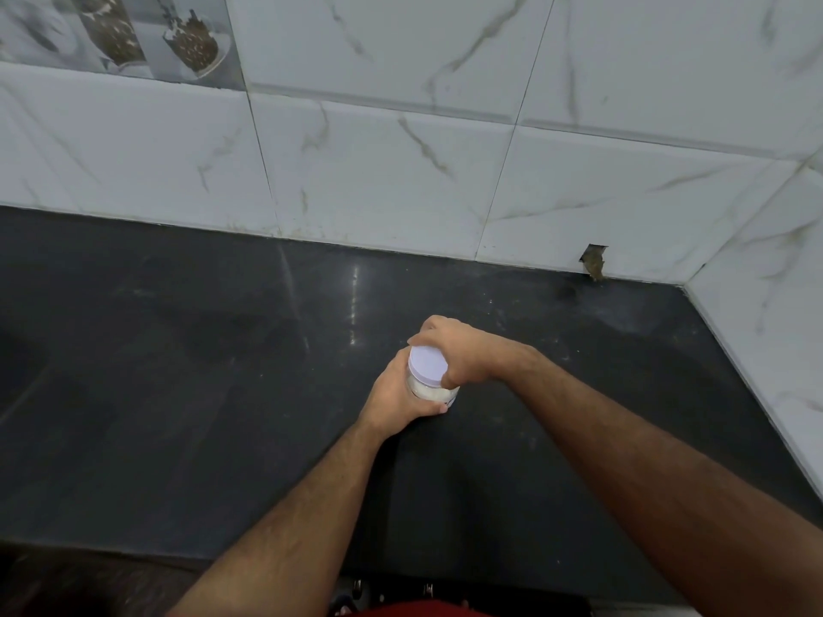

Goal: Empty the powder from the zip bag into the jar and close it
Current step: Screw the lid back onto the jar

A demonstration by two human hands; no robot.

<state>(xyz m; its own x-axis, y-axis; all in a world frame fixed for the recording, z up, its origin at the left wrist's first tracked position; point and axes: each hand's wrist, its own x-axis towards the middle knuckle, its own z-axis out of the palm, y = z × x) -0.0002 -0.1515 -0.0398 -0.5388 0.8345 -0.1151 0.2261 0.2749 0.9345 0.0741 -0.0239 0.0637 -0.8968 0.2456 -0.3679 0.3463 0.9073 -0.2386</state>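
Note:
A small clear jar with white powder inside stands on the dark countertop, near its middle. A white round lid sits on top of the jar. My left hand wraps around the jar's body from the left. My right hand comes over from the right and grips the lid's rim with fingers curled around its far side. No zip bag is in view.
White marble-pattern wall tiles rise behind the counter and along its right side. A chipped hole sits at the base of the back wall. The counter's front edge runs near the bottom of the view.

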